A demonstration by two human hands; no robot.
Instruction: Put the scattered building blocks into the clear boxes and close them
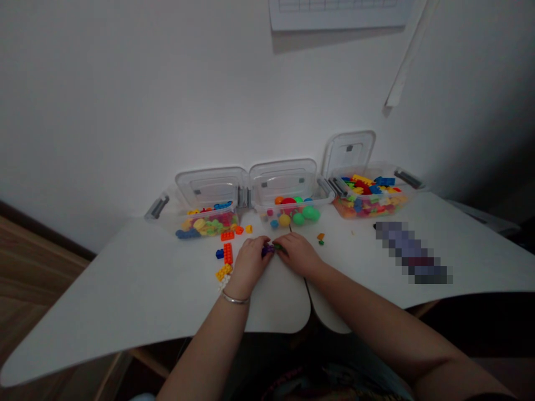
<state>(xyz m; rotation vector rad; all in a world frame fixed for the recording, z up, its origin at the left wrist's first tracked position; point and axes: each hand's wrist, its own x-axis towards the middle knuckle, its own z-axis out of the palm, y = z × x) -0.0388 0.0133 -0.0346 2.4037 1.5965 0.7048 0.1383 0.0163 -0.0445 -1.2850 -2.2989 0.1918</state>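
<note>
Both hands meet over the white table near its middle. My left hand (251,259), with a silver bangle at the wrist, is closed on a small purple toy brick (268,250). My right hand (296,253) pinches a small green toy brick (278,247) right beside the purple one. Fingers partly cover both pieces, so I cannot tell whether they are joined. Left of my left hand lie orange bricks (228,253), a blue brick (219,254), a yellow brick (223,272) and white pieces (224,282).
Three clear plastic boxes with raised lids stand along the wall: a left box (167,214) of toy pieces, a middle box (288,207) of colourful balls, a right box (407,195) of bricks. Small orange and green pieces (321,238) and a blurred-out object (412,253) lie rightward.
</note>
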